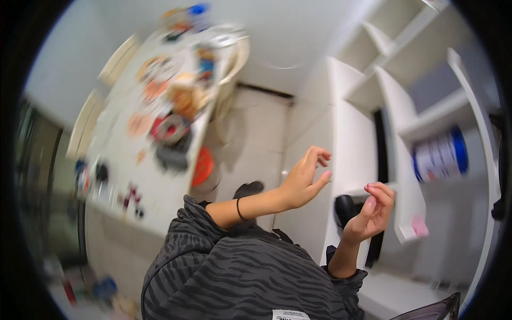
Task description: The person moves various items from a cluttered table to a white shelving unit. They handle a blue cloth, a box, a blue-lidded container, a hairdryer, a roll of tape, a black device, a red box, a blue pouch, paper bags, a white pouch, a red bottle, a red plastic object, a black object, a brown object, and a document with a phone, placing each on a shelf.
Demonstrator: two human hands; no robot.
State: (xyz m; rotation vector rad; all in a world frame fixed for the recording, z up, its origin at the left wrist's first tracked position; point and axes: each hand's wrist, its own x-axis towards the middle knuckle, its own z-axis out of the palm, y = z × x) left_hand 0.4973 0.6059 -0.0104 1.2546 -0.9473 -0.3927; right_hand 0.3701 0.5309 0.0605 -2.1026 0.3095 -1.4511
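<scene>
My left hand is in mid-air with nothing in it, its thumb and curled fingers apart, beside the front edge of a white shelving unit. A thin dark band circles the left wrist. Lower and to the right, my right hand is raised in front of the unit, empty, with bent fingers and the thumb apart from the palm. Just left of it a rounded black object stands on the white surface, partly hidden by that hand. A white canister with a blue lid sits in a shelf compartment to the right.
A long white table on the left carries many blurred things, among them a roll of tape. Pale chairs flank it. An orange-red bucket-like container stands by its edge. Something pink is on a shelf end.
</scene>
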